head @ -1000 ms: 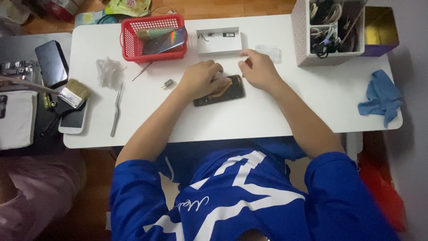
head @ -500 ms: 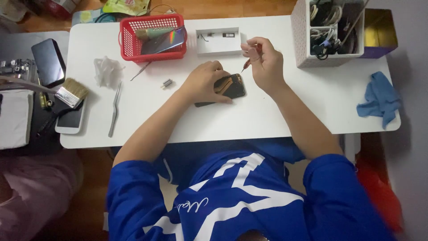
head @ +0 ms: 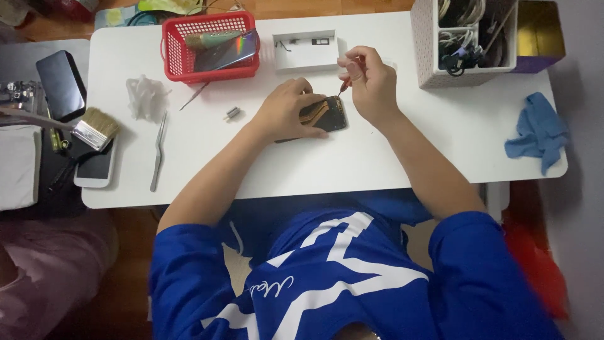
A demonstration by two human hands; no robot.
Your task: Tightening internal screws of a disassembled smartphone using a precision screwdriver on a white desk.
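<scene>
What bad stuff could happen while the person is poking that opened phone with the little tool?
The thin tool in the right hand might slip and scratch the opened phone, which only the left hand steadies. The small loose part lying on the white table could be knocked off and lost by the left forearm.

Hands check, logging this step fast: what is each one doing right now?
Left hand: closed over the opened phone, pinning it to the table.
Right hand: pinching a small red-tipped tool.
</scene>
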